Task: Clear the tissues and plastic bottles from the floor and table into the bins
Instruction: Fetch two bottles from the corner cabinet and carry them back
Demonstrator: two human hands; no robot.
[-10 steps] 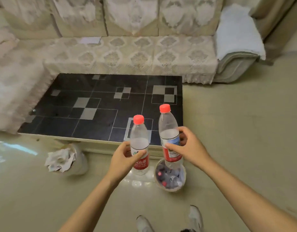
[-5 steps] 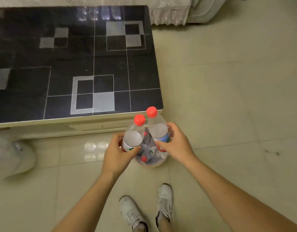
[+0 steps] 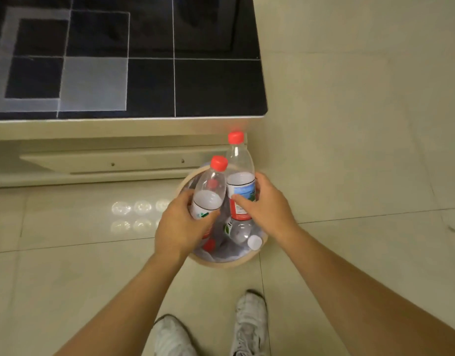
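Black tiled table (image 3: 149, 83) stands behind the round bin (image 3: 221, 262) on the pale floor. Left hand (image 3: 181, 228) grips a red-capped bottle (image 3: 211, 188) and right hand (image 3: 266, 205) grips a taller bottle (image 3: 240, 173), both over the bin's discarded bottles (image 3: 238, 231). Label text is illegible.

Left hand (image 3: 181, 227) grips one red-capped bottle (image 3: 209, 190); right hand (image 3: 266, 205) grips a second bottle (image 3: 240, 176). Both bottles are upright, side by side, over the round bin (image 3: 221, 262) holding other bottles, beside the dark table (image 3: 149, 86)
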